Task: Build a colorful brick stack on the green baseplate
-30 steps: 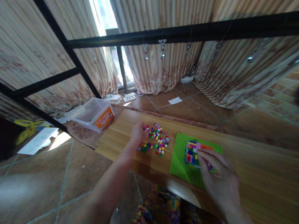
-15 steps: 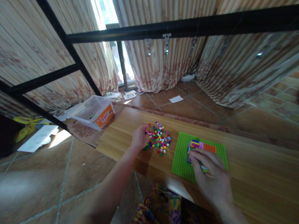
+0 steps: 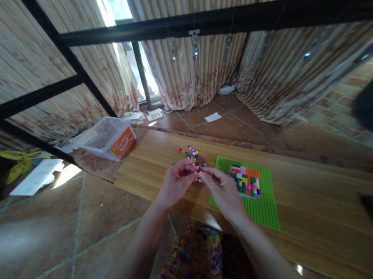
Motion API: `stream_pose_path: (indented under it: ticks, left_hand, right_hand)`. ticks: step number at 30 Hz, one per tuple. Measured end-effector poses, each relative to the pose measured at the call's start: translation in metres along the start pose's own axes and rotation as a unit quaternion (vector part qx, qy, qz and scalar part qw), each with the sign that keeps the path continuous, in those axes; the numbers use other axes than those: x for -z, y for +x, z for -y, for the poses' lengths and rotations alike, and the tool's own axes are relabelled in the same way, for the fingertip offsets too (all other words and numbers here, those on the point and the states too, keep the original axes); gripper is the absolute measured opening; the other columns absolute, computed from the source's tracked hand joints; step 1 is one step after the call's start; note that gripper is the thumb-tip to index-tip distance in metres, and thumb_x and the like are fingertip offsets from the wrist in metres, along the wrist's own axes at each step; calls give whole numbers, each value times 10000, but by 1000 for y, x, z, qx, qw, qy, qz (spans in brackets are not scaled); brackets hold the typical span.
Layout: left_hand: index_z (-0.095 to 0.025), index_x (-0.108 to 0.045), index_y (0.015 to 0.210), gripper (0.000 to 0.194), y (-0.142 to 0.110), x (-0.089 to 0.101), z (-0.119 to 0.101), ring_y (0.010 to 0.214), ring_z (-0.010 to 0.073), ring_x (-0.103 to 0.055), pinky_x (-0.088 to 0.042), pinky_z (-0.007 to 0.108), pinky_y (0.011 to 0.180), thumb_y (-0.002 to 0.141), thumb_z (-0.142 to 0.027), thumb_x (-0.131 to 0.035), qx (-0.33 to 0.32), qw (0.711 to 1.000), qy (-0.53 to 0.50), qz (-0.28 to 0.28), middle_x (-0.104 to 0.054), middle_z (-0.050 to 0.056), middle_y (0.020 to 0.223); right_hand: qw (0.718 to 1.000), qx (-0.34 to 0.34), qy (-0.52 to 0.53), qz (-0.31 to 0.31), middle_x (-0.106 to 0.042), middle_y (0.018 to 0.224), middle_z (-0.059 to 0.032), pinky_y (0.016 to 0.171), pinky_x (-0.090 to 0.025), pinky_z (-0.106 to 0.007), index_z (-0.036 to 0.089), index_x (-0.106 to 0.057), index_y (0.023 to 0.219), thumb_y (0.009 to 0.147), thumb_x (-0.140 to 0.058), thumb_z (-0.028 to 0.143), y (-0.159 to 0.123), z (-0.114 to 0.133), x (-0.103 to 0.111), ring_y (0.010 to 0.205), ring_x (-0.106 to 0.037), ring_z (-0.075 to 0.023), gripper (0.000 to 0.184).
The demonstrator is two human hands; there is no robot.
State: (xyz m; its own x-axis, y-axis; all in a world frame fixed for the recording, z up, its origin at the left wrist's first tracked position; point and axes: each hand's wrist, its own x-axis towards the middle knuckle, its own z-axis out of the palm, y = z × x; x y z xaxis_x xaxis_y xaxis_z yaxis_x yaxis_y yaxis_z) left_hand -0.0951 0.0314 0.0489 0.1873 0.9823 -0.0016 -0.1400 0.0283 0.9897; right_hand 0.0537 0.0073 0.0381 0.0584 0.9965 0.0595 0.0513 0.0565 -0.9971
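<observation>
A green baseplate (image 3: 263, 206) lies on the wooden board (image 3: 308, 199), and a flat block of many-coloured bricks (image 3: 246, 181) is built on it. A pile of small loose bricks (image 3: 192, 155) lies to its left. My left hand (image 3: 175, 185) and my right hand (image 3: 222, 189) meet over the near edge of the pile, fingertips pinched together. A tiny brick seems to sit between them, too small to name.
A clear plastic box with an orange label (image 3: 111, 139) stands on the floor at the left of the board. Black metal bars (image 3: 199, 24) cross the view above. Curtains hang behind, and papers lie on the tiled floor.
My right hand left the brick block on the baseplate and moved left. My left hand came back from the pile, and the two now meet.
</observation>
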Motion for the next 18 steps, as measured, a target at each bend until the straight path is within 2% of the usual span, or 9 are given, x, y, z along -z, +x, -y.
stream_pose_path:
  ticks: [2,5,11,15,18]
  left_hand:
    - [-168,-669,1055,383,-7,-3,1,766,123,-631,-506,269,782,718,-316,-773,-2,1000,6,-7,-679,5,824]
    - [-167,-685,1015,347,-15,-4,11,762,131,-635,-512,275,778,732,-350,-767,3,999,30,-40,-694,15,818]
    - [-173,-693,973,250,-38,-12,34,860,166,-663,-533,303,824,803,-356,-697,18,995,35,-88,-726,55,933]
    - [-163,-681,920,230,-44,-11,41,776,150,-650,-534,291,761,768,-329,-732,39,996,-6,-82,-710,44,860]
    - [-159,-678,869,221,-42,-6,42,719,134,-629,-524,279,729,768,-347,-737,46,997,-31,-52,-686,23,781]
  right_hand:
    - [999,-23,37,11,-706,717,-9,623,-481,-273,196,-747,865,790,-692,437,3,-2,-6,649,-609,-154,258]
    - [995,-61,80,-5,-642,612,16,524,-399,-243,197,-745,769,730,-735,437,-1,-6,-12,544,-504,-115,243]
    - [966,-154,204,-33,-623,583,14,474,-326,-232,191,-756,714,616,-825,441,-20,-18,-20,509,-435,-93,277]
    - [950,-204,234,-26,-606,557,17,454,-317,-229,183,-753,686,551,-864,426,-26,-23,-21,489,-427,-87,300]
    - [951,-213,222,-5,-593,548,14,452,-340,-228,174,-756,700,575,-849,457,-24,-25,-18,488,-438,-90,323]
